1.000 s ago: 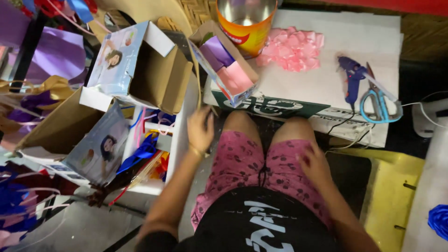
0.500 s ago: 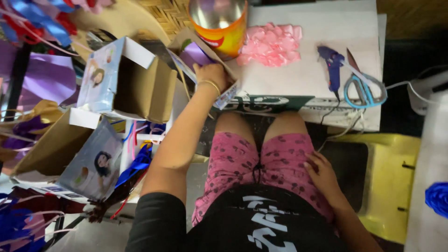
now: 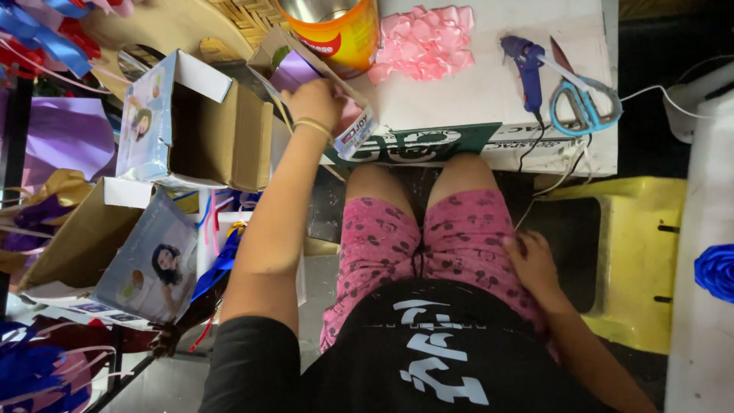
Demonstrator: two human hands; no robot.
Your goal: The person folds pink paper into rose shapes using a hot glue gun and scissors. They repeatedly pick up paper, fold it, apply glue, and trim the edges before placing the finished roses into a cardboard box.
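While your left hand [image 3: 315, 99] reaches into the small open carton [image 3: 306, 76] at the white board's [image 3: 474, 92] left edge, its fingers curl inside, grip unclear. Your right hand [image 3: 531, 264] lies flat and empty on your thigh, beside the yellow stool [image 3: 634, 252]. Open cardboard boxes [image 3: 191, 122] crowd your left.

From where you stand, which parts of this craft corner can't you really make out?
- Head view: the fingertips of the left hand are hidden inside the small open box, so what they touch is unclear.
- The orange tin is cut off by the top edge.
- The blue fabric rose is cut off by the right edge.
- The inside of the big cardboard box is too dark to see.
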